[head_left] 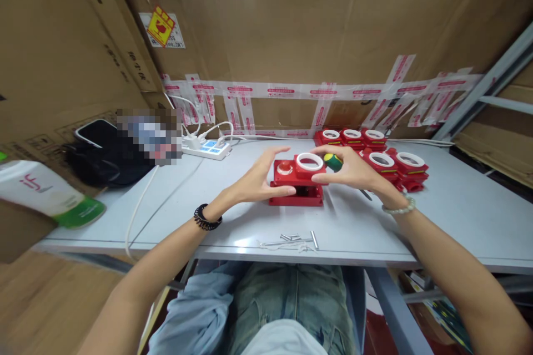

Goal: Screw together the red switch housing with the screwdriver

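The red housing sits on the counter between the left hand and right hand. The left spreads loosely at the housing's left end; the right curves at its right end, beside a green-and-yellow handle, gripping either or neither, I cannot tell.

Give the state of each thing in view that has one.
Red base: partly uncovered
Red cover: over base, not fully closed
Left hand: curved, contact unclear
Right hand: curved, contact unclear
Screwdriver: partly hidden
Screws: lying loose
T-handle tool: lying down
Power strip: some sockets filled
Phone: screen dark
Other red boxes: clustered
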`<move>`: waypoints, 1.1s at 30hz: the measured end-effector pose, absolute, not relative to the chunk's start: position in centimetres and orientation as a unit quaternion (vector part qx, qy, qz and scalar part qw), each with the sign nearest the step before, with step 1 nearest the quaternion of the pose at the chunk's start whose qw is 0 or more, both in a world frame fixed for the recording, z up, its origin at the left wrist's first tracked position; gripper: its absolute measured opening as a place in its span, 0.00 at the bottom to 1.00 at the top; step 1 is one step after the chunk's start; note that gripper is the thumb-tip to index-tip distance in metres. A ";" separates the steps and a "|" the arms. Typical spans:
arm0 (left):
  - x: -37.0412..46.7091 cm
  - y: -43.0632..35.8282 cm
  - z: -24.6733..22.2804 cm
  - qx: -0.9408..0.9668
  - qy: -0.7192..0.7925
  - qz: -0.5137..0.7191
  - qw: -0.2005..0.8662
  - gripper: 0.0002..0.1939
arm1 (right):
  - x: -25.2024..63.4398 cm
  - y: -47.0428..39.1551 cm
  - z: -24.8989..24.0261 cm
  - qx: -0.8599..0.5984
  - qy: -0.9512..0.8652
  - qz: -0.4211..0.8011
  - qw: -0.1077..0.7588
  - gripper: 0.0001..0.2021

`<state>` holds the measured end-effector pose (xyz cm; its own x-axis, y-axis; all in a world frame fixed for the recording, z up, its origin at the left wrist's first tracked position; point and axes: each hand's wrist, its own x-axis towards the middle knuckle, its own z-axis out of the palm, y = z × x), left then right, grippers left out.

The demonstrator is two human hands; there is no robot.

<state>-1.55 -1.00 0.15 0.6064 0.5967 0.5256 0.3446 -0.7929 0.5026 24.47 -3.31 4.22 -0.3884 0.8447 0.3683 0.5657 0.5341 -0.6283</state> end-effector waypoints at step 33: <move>-10.2 4.7 -0.7 0.840 0.499 0.159 0.144 0.26 | 25.5 -1.9 3.4 -0.508 -0.692 0.125 0.497 0.20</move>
<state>-10.25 4.66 -0.65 0.4515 0.8837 0.1233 0.7926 -0.4607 0.3995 25.45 -1.89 3.38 0.0118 0.8273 0.5616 0.5793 0.4522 -0.6782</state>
